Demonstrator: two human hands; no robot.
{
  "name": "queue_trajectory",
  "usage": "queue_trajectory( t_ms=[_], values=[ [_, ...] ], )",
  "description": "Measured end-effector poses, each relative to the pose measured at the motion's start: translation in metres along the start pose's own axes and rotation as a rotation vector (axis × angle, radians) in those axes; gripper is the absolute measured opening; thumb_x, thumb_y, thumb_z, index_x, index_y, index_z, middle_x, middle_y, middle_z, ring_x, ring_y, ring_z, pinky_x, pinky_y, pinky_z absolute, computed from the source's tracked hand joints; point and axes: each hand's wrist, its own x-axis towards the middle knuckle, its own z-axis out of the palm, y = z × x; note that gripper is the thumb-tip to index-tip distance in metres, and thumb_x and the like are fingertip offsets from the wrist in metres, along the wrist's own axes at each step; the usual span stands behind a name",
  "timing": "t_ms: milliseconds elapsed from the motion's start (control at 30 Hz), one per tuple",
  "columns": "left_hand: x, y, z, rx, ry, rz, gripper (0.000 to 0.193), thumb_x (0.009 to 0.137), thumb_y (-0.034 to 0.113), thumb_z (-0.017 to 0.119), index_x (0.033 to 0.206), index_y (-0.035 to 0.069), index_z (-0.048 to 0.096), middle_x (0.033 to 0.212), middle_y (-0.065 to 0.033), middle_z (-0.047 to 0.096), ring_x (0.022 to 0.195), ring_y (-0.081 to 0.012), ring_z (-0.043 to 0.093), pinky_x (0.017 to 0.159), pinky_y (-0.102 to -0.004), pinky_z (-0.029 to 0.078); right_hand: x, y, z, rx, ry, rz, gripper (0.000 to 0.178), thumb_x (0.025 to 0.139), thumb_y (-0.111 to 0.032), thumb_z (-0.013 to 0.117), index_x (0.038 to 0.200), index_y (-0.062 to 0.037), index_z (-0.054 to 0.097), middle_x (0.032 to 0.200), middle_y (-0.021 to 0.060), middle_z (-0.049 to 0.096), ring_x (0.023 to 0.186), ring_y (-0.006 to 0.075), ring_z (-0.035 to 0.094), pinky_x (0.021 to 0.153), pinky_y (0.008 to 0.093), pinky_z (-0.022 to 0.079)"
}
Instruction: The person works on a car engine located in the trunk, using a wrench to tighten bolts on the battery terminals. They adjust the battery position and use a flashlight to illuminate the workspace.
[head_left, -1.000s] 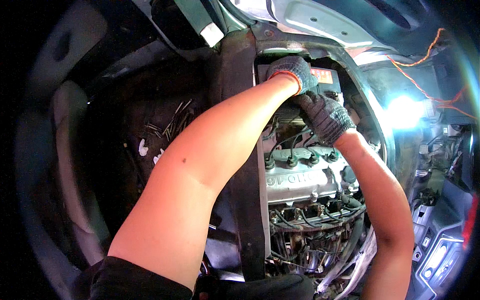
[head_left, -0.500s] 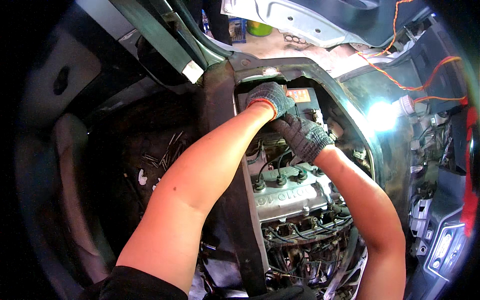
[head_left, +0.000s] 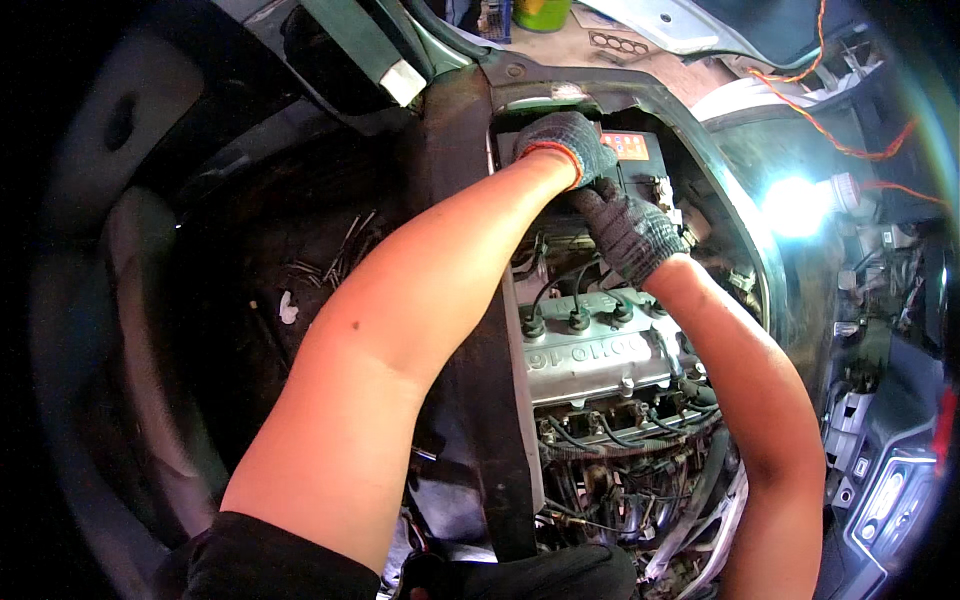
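Note:
Both my arms reach forward into an open engine bay. My left hand (head_left: 562,142), in a dark knit glove with an orange cuff, is curled at the far end of the bay beside a black car battery (head_left: 633,158) with an orange label. My right hand (head_left: 628,230), in the same kind of glove, is closed just below the left one, above the silver valve cover (head_left: 590,350). What either hand grips is hidden by the gloves and my left forearm.
A dark metal cross panel (head_left: 480,380) runs under my left arm. Black ignition leads (head_left: 575,300) plug into the valve cover, with tangled wiring and hoses (head_left: 620,470) below. A bright work lamp (head_left: 795,205) glares at right, an orange cable (head_left: 830,140) above it. Small loose parts (head_left: 330,255) lie left.
The view has shifted, so the engine bay sits a little lower and further left. Both hands stay together at the far end of the bay, near the battery.

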Motion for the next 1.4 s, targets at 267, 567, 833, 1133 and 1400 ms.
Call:
queue_trajectory(
  t_ms=[267,567,833,1133,1400],
  values=[
    [-0.006,-0.001,-0.007,-0.018,-0.037,-0.014,0.054,0.082,0.051,0.062,0.105,0.003,0.075,0.108,-0.0262,0.070,0.101,-0.0403,0.069,0.089,-0.0452,0.054,-0.003,-0.005,-0.017,-0.011,-0.160,0.095,0.037,0.090,-0.011,0.053,0.127,-0.0131,0.057,0.115,0.0191,0.063,0.089,0.0383,0.069,0.072,0.0469,0.056],
    [-0.007,0.001,-0.010,-0.031,-0.066,-0.059,0.048,0.082,0.046,0.067,0.110,0.008,0.075,0.115,-0.0226,0.070,0.104,-0.0375,0.069,0.091,-0.0453,0.054,-0.007,-0.007,-0.021,-0.005,-0.026,-0.006,0.040,0.094,-0.016,0.052,0.133,-0.0156,0.057,0.119,0.0178,0.064,0.085,0.0343,0.071,0.064,0.0455,0.057],
    [-0.005,-0.002,-0.004,-0.019,-0.073,0.006,0.055,0.087,0.052,0.062,0.116,0.007,0.072,0.117,-0.0247,0.068,0.107,-0.0399,0.067,0.093,-0.0468,0.052,0.000,0.001,-0.010,-0.078,-0.245,-0.005,0.043,0.091,-0.022,0.059,0.133,-0.0142,0.058,0.124,0.0165,0.061,0.083,0.0298,0.070,0.068,0.0408,0.058],
    [-0.007,-0.003,-0.007,-0.016,-0.083,-0.039,0.055,0.087,0.052,0.062,0.116,0.006,0.072,0.120,-0.0240,0.067,0.110,-0.0407,0.066,0.095,-0.0468,0.051,-0.003,-0.002,-0.022,0.006,-0.134,-0.044,0.035,0.091,-0.018,0.054,0.125,-0.0108,0.058,0.117,0.0172,0.063,0.087,0.0336,0.070,0.070,0.0439,0.057],
    [0.004,0.014,-0.003,-0.059,-0.055,0.006,0.054,0.085,0.052,0.065,0.114,0.007,0.073,0.116,-0.0237,0.069,0.105,-0.0382,0.069,0.091,-0.0470,0.054,-0.013,0.002,-0.040,-0.027,-0.109,0.017,0.033,0.092,-0.014,0.052,0.125,-0.0109,0.058,0.116,0.0192,0.063,0.092,0.0360,0.068,0.076,0.0453,0.056]
  ],
)
